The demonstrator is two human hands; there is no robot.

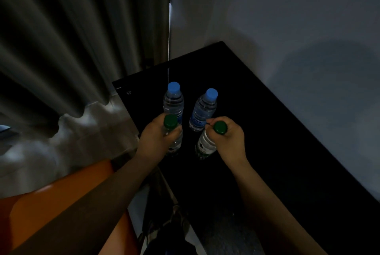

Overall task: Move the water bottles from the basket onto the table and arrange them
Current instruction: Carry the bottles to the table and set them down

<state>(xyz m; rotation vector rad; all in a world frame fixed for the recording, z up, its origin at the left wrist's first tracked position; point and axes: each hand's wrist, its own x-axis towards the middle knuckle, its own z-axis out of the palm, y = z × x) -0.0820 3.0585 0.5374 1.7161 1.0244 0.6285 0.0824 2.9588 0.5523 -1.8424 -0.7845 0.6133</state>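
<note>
Two clear water bottles with blue caps stand on the black table: one on the left, one on the right. Just in front of them are two green-capped bottles. My left hand grips the neck of the left green-capped bottle. My right hand grips the neck of the right green-capped bottle, which leans a little. Both bottle bases are at the table top. The basket cannot be made out with certainty.
A grey curtain hangs at the left and a pale wall stands behind the table. An orange seat is at the lower left. A dark object lies on the floor below the table's near edge.
</note>
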